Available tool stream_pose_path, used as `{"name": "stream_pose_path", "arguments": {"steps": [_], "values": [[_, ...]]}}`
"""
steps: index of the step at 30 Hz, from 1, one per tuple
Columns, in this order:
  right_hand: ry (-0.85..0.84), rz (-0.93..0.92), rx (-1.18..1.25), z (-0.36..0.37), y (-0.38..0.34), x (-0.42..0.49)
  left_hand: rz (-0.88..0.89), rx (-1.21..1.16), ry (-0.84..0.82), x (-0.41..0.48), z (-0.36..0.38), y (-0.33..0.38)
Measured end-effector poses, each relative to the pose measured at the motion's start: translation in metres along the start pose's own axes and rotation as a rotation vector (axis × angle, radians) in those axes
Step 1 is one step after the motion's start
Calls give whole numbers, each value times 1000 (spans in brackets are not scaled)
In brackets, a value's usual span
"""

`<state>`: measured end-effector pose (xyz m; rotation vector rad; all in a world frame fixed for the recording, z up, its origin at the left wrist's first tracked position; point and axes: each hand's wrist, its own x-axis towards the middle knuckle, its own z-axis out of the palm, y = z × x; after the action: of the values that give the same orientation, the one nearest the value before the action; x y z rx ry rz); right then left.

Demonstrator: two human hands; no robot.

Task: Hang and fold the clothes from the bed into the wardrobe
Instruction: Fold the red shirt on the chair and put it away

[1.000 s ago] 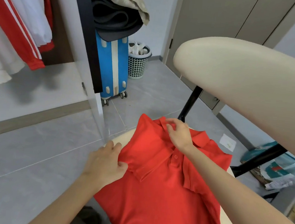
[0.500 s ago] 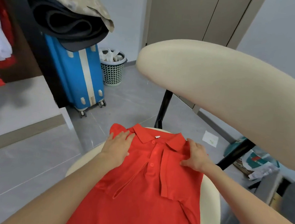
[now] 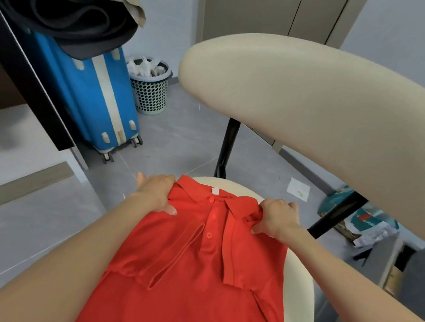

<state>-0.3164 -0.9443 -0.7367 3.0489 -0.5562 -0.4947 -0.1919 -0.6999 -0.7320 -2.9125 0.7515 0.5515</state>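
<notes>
A red polo shirt [image 3: 201, 273] lies face up on the cream seat of a chair [image 3: 298, 281], collar at the far end, both sleeves folded in over the chest. My left hand [image 3: 156, 192] grips the shirt's left shoulder, thumb on top of the cloth. My right hand [image 3: 277, 218] grips the right shoulder, with fabric bunched under its curled fingers. The open wardrobe [image 3: 11, 79] stands at the left edge, a bit of red clothing showing inside.
The chair's cream backrest [image 3: 317, 114] arches over the seat on black legs. A blue suitcase [image 3: 92, 94] with dark rolled items on top stands by the wardrobe. A mesh waste bin [image 3: 150, 85] sits behind it. Bags and paper [image 3: 358, 219] lie on the floor at right.
The view swung right, away from the wardrobe. Both hands moved from the collar and sleeve out to the shirt's shoulders and went from pressing flat to gripping the cloth.
</notes>
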Motion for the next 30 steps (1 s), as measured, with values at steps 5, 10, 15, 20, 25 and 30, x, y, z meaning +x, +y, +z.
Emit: {"name": "stream_pose_path", "arguments": {"steps": [5, 10, 15, 20, 25, 30], "values": [[231, -128, 6, 12, 4, -27, 85, 180, 200, -31, 3, 0], [385, -137, 136, -18, 13, -41, 80, 336, 391, -55, -23, -8], [549, -115, 153, -59, 13, -46, 29, 299, 593, -63, -63, -1], [606, -104, 147, -72, 19, -64, 147, 302, 766, -86, -73, 2], [486, -215, 179, -48, 20, -109, 310, 247, 750, -137, -39, -5], [329, -349, 92, -15, 11, -163, 270, 185, 477, -186, 14, -12]]}}
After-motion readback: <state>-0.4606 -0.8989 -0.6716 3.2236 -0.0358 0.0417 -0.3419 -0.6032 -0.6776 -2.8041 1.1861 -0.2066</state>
